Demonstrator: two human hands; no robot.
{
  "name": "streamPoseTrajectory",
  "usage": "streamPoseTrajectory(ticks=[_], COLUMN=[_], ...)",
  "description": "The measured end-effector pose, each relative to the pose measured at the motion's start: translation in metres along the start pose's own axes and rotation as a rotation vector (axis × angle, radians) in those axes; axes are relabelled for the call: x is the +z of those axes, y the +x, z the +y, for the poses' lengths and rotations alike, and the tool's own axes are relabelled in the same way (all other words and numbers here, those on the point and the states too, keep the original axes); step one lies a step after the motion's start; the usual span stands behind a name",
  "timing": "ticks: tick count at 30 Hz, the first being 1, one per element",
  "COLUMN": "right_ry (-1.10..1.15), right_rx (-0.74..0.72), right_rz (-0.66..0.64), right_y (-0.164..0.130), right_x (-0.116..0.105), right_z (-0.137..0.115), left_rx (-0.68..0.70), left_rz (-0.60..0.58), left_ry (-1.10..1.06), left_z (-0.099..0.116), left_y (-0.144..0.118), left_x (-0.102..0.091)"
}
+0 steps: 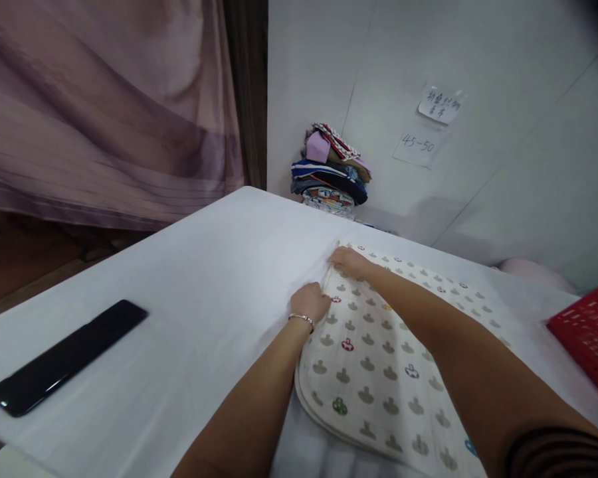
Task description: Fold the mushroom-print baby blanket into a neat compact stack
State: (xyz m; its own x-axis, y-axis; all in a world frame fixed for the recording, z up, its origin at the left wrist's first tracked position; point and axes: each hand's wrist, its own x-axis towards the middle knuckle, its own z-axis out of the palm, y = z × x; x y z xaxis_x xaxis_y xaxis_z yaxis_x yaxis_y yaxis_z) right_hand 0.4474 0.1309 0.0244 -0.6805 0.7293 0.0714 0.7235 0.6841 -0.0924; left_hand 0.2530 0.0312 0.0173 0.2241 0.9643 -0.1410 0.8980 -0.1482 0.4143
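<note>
hands (309, 302) and (349, 260) pinch patterned cloth (379, 358); red basket (591, 338) nearby.

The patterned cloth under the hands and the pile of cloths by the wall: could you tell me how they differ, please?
The patterned cloth lies flat on the table; the pile is folded and stacked at the far edge by the wall. The cloth is cream with small repeated motifs; the pile mixes purple, blue and red pieces. Both hands, left and right, touch the cloth's edge; nothing touches the pile. Both are fabric.
</note>
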Motion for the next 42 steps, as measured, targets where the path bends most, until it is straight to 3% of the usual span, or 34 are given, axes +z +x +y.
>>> streamPoseTrajectory(ticks=[8, 14, 17, 25, 37, 42], right_ry=[-0.065, -0.099, -0.116, -0.227, -0.171, -0.168], right_rx=[-0.087, 0.066, 0.076, 0.058, 0.022, 0.055], right_rz=[0.039, -0.07, -0.135, -0.181, -0.17, -0.141], right_y=[-0.008, -0.015, -0.01, 0.011, 0.011, 0.01], right_x=[-0.004, -0.022, -0.025, -0.01, -0.006, -0.001], right_z=[0.001, -0.007, -0.009, -0.005, 0.0, 0.001], left_rx=[-0.006, -0.012, -0.013, -0.015, -0.009, -0.019], left_rz=[-0.022, -0.025, -0.03, -0.038, 0.034, -0.021], left_ry=[-0.006, -0.018, -0.019, -0.021, -0.03, 0.024], left_z=[-0.001, -0.001, -0.001, -0.001, 0.001, 0.0], left_y=[0.001, 0.001, 0.0, 0.001, -0.002, -0.002], left_x=[-0.001, -0.001, -0.001, -0.002, -0.008, -0.006])
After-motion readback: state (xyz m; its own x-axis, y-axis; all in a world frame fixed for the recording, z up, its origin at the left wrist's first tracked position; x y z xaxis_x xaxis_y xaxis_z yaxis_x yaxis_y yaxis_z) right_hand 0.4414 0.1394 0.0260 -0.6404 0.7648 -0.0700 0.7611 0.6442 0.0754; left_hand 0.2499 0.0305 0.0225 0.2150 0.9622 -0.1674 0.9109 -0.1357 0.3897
